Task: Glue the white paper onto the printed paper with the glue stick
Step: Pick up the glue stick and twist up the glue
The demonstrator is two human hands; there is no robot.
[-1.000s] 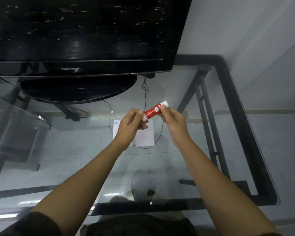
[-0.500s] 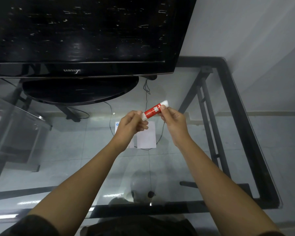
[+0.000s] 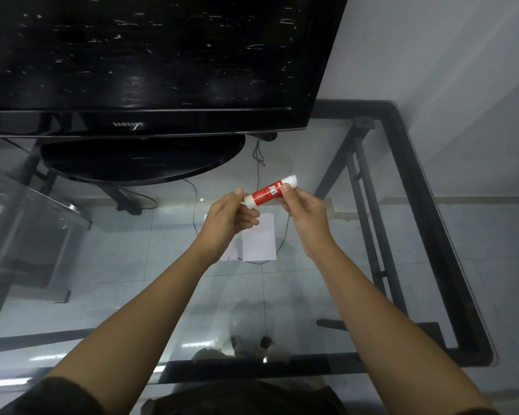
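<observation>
Both hands hold the glue stick (image 3: 271,191) in the air above the glass table (image 3: 327,295), tilted with its far end higher. The left hand (image 3: 228,218) pinches the near white end, and the right hand (image 3: 304,209) closes thumb and fingers on the red label (it reads GLUE STICK). A white paper (image 3: 259,241) lies flat below them, toward the table's back edge, by the television (image 3: 150,64) stand.

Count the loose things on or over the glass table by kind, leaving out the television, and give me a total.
Red and white glue stick, held over the glass table by the left hand and right hand: 1
White paper sheets lying on the glass: 2
Total: 3
</observation>
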